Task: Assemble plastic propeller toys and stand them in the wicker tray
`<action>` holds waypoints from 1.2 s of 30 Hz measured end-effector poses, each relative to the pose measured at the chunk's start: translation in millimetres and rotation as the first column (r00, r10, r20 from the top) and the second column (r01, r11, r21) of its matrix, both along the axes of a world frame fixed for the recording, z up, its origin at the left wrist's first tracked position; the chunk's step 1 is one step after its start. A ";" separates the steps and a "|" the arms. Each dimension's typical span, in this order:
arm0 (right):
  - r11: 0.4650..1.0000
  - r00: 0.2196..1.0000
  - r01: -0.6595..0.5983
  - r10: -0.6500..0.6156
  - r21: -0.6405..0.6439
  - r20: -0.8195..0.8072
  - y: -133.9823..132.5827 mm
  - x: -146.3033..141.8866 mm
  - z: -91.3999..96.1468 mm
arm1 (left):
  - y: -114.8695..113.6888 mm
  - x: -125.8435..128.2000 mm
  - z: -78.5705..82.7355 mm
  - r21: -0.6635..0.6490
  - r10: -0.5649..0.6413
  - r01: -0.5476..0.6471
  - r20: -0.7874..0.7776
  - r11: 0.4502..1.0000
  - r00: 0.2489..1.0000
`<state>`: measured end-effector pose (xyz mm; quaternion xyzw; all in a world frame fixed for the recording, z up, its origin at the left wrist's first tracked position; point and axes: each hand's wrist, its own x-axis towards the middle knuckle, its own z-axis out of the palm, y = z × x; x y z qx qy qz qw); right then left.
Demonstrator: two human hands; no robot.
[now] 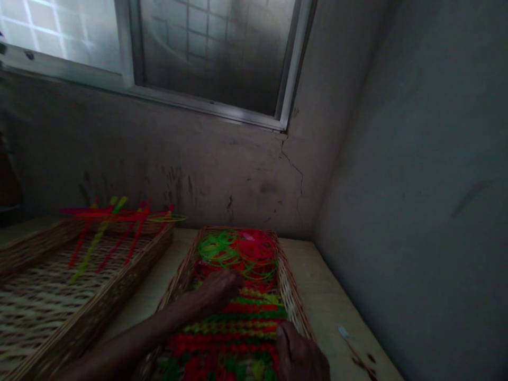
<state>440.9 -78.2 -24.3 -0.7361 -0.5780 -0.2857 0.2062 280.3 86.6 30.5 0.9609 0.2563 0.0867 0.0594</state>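
Note:
A long wicker basket (291, 296) stands before me, holding rows of red, green and yellow knobbly strands (246, 316). Loose green coils (218, 247) and red coils (256, 245) of thin strand fill its far end. Over the middle of the basket is my left hand (223, 288), its fingers curled downward near the coils; what they pinch, if anything, is hidden. My right hand (304, 353) is closed at the basket's near right side, thumb against the ends of the strands. The picture is dark, and anything inside that grip cannot be made out.
To the left lies a wider wicker tray (115, 296), with red, yellow and pink strips (97, 241) across its far end. A thin stick with a pale tip (344, 333) and small dark bits lie on the wooden table (317, 275). Walls and a window (214, 53) close off the back.

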 end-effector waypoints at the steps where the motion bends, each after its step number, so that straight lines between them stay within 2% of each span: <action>1: 1.000 1.000 0.002 -0.002 -0.002 0.004 0.0 -0.1 0.1 | 1.0 3.5 -2.5 0.055 0.012 -0.010 -0.040 0.998 0.999; 4: 1.000 1.000 0.010 -0.010 0.006 0.011 -0.2 0.3 -3.0 | 2.5 15.8 -15.4 0.182 0.034 -0.009 -0.131 0.983 0.991; 9: 1.000 0.999 0.017 -0.017 -0.006 -0.030 -0.1 -1.1 -5.4 | -3.0 28.0 -42.8 0.287 0.056 -0.026 -0.099 0.958 0.994; 13: 0.999 0.999 0.028 -0.029 -0.037 -0.040 -0.9 -4.1 1.5 | -7.4 31.3 -49.0 0.351 0.045 -0.015 -0.077 0.936 0.996; 20: 1.000 0.996 0.022 -0.023 -0.012 -0.085 -1.5 -7.2 6.4 | -10.2 34.4 -36.0 0.328 0.065 -0.025 -0.113 0.944 0.991; 23: 1.000 0.990 -0.010 0.012 0.015 -0.139 -1.7 -5.8 6.3 | -16.4 24.1 -21.7 0.313 0.083 -0.045 -0.109 0.949 0.991; 26: 0.988 0.976 -0.059 0.086 0.141 -0.198 -1.1 -2.9 9.8 | -29.3 12.5 -0.8 0.299 0.097 -0.066 -0.093 0.952 0.991; 28: 0.965 0.977 -0.131 0.164 0.230 -0.134 0.4 -2.3 15.3 | -42.0 7.9 13.0 0.280 0.073 -0.050 -0.073 0.959 0.995; 30: 0.938 0.968 -0.238 0.249 0.253 -0.015 2.9 -3.5 21.1 | -55.9 7.0 22.4 0.264 0.030 -0.019 -0.036 0.964 0.999; 33: 0.915 0.935 -0.353 0.353 0.194 0.036 7.5 -4.8 23.1 | -70.7 8.3 23.0 0.276 -0.016 0.003 0.046 0.961 0.999; 36: 0.911 0.925 -0.380 0.379 0.162 0.037 9.3 2.3 15.6 | -67.7 -0.3 10.3 0.252 -0.044 0.005 0.149 0.968 0.988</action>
